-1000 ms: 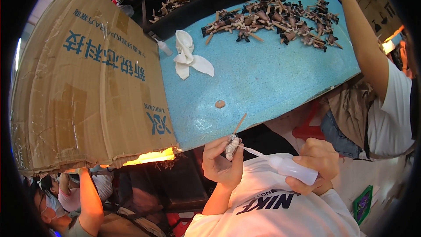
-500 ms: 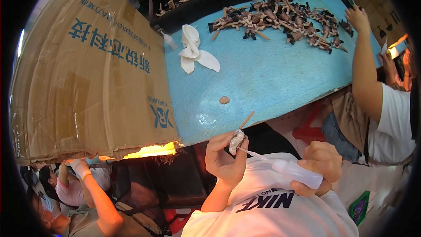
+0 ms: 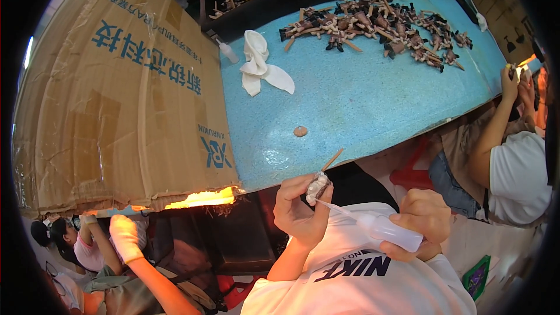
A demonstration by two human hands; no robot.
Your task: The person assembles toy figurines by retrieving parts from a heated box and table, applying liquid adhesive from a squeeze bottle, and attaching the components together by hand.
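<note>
My left hand (image 3: 298, 213) pinches a small whitish and brown doll part (image 3: 317, 186) with a thin wooden stick (image 3: 333, 159) poking up from it. It is held just off the table's near edge. Wrapped in my right hand (image 3: 427, 213) is a translucent white squeeze bottle (image 3: 392, 232), tilted with its thin nozzle toward the part. The nozzle tip meets or nearly meets the part's lower end; whether anything comes out cannot be made out. A small flat tan disc (image 3: 300, 131) lies on the blue table (image 3: 361, 99) in front of my hands.
Several little brown figures on sticks (image 3: 379, 26) lie heaped at the far side. A crumpled white cloth (image 3: 261, 67) and another small bottle (image 3: 228, 52) are at the left. A large cardboard box (image 3: 122, 99) walls off the left. Co-workers sit on both sides.
My hands keep nearly the same hold and place. The co-worker on the right has drawn an arm back from the table's far end. At lower left, another person's gloved hand has shifted.
</note>
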